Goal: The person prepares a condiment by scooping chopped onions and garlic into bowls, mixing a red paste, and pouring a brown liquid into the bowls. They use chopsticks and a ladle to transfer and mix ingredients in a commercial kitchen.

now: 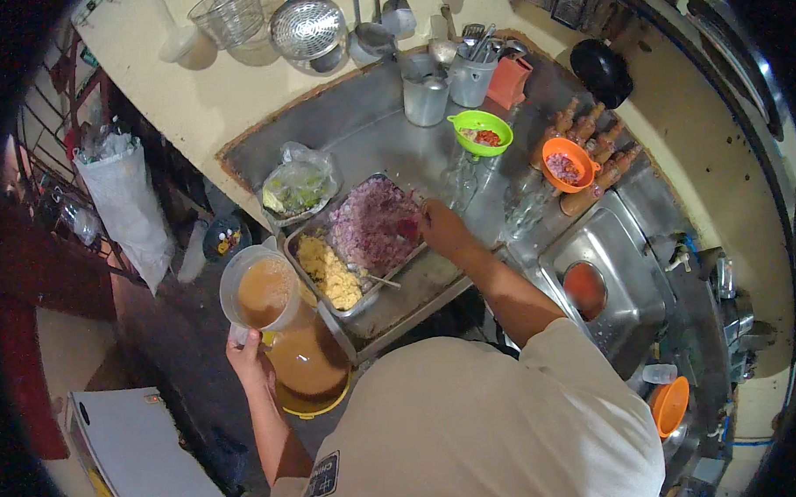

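My left hand grips the handle of a clear plastic jug of cloudy brown liquid. The jug is above a yellow-rimmed bucket of similar liquid. Over a metal tray, my right hand has its fingers closed on a dark pink utensil, partly hidden, its kind unclear. The utensil touches chopped purple onion. Minced yellow garlic or ginger fills the tray's near end, with a metal spoon in it. A green funnel and an orange funnel hold chopped bits above glass bottles.
Several filled bottles stand behind the orange funnel. Right of my arm is a steel sink. Metal utensil pots stand at the back. A plastic bag of greens lies left of the tray. A white sack hangs further left.
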A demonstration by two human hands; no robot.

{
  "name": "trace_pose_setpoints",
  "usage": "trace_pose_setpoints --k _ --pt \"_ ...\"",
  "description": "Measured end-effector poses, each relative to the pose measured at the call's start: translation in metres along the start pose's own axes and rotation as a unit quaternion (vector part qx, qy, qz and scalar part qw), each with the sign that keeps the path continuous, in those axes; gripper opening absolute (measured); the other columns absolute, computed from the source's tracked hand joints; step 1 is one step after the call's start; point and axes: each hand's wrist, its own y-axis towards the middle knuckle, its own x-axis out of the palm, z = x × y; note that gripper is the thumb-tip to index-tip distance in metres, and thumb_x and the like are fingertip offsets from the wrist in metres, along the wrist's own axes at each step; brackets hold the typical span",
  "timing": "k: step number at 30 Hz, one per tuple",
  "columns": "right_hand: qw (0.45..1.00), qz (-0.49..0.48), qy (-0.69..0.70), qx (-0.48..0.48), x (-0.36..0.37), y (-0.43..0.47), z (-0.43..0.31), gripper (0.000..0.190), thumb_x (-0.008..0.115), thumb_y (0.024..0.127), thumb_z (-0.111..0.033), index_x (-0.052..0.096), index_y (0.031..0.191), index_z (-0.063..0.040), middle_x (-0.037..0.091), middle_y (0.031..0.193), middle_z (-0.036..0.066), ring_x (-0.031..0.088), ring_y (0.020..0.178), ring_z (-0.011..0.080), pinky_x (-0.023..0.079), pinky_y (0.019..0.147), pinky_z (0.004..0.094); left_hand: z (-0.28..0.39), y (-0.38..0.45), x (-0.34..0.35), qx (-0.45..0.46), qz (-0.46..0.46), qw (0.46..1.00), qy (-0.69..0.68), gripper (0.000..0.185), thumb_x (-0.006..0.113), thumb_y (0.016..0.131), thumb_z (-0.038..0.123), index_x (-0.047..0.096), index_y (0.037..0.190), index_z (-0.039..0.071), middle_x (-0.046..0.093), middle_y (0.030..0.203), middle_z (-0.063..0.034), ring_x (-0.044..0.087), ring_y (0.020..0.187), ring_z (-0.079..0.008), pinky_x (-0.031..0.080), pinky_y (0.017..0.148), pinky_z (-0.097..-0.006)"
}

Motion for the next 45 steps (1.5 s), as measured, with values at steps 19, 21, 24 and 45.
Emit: trace_pose_setpoints --k 19,21,24,45 --pt "0.984 0.160 0.050 -0.066 -0.288 0.059 -0.072 0.012 0.062 0.102 -0.010 0.065 0.101 0.002 0.069 0.082 0.007 0.070 0.076 0.0128 0.057 0.068 0.0297 0.067 0.054 0.219 0.030 -0.148 0.987 0.050 0.047 0.087 0.081 0.028 0.067 0.112 -0.001 0.064 0.087 0.0021 0.052 0.069 -0.0067 0.037 0.060 -0.0246" --pt "0.986 0.144 0.075 -0.030 -0.299 0.073 -0.062 0.014 0.062 0.102 -0.011 0.064 0.100 0.003 0.068 0.081 0.007 0.070 0.075 0.0131 0.056 0.067 0.0295 0.072 0.060 0.250 0.017 -0.182 0.981 0.057 0.043 0.086 0.082 0.026 0.068 0.111 0.000 0.064 0.087 0.0018 0.052 0.069 -0.0065 0.038 0.061 -0.0244" --pt "0.994 0.100 0.017 -0.028 -0.310 0.089 -0.044 0.017 0.063 0.102 -0.013 0.063 0.101 0.004 0.068 0.080 0.008 0.070 0.074 0.0140 0.056 0.067 0.0300 0.083 0.063 0.301 0.025 -0.206 0.973 0.105 0.041 0.087 0.081 0.023 0.069 0.109 -0.001 0.066 0.087 0.0007 0.053 0.070 -0.0062 0.040 0.061 -0.0241" --pt "0.987 0.045 -0.036 -0.151 -0.296 0.131 -0.012 0.021 0.067 0.098 -0.021 0.068 0.100 0.000 0.071 0.079 0.014 0.073 0.072 0.0231 0.056 0.067 0.0373 0.105 0.083 0.399 0.033 -0.289 0.899 0.326 0.042 0.088 0.081 0.028 0.074 0.102 -0.005 0.074 0.092 -0.0077 0.066 0.079 -0.0118 0.051 0.075 -0.0271"
